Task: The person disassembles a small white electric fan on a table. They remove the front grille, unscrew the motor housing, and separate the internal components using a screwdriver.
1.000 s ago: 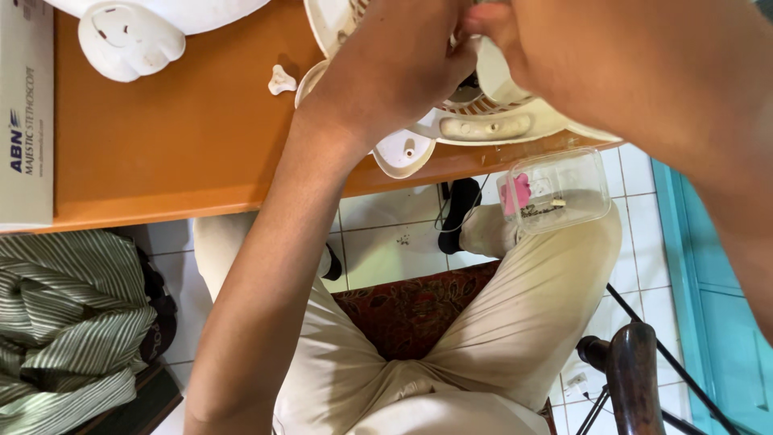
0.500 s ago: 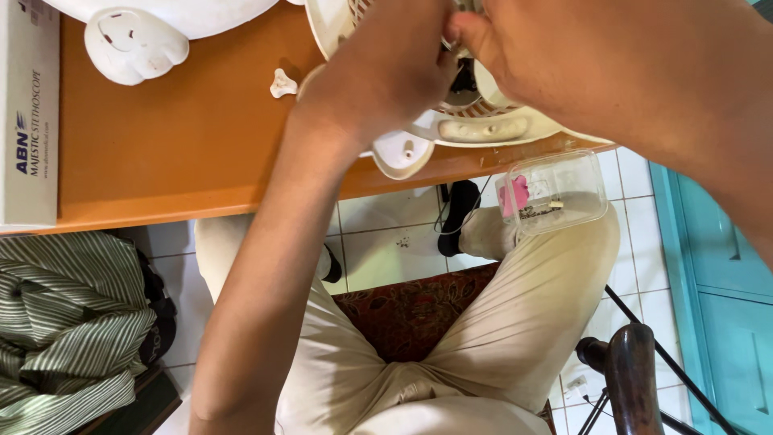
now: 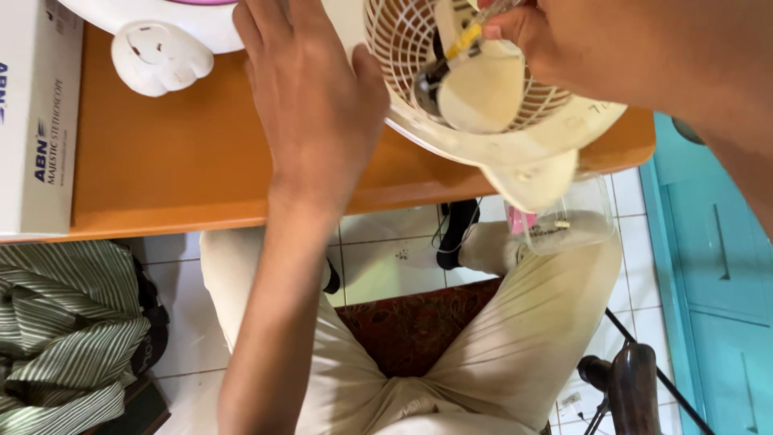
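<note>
Left hand (image 3: 310, 105): spread flat, fingers wide, palm down over the orange tabletop (image 3: 161, 161), thumb beside the fan grille (image 3: 419, 56).
Right hand (image 3: 555, 40): pinched shut on a yellow-handled tool (image 3: 460, 44) at the fan's centre.
Fan grille: cream, tilted, overhanging the tabletop edge.
Clear container (image 3: 573, 219): on the right thigh, below the fan.

**Hands at a cream fan guard over an orange table**

Left hand (image 3: 310, 105) spread flat, palm down, beside the cream fan guard (image 3: 491, 121), thumb against its rim. Right hand (image 3: 547, 36) pinching a thin yellow-tipped tool (image 3: 465, 40) at the guard's round hub. Guard tilted over the edge of the orange table (image 3: 161, 169). Clear plastic container (image 3: 576, 221) resting on the knee just below. White box (image 3: 32, 113) at far left.
</note>
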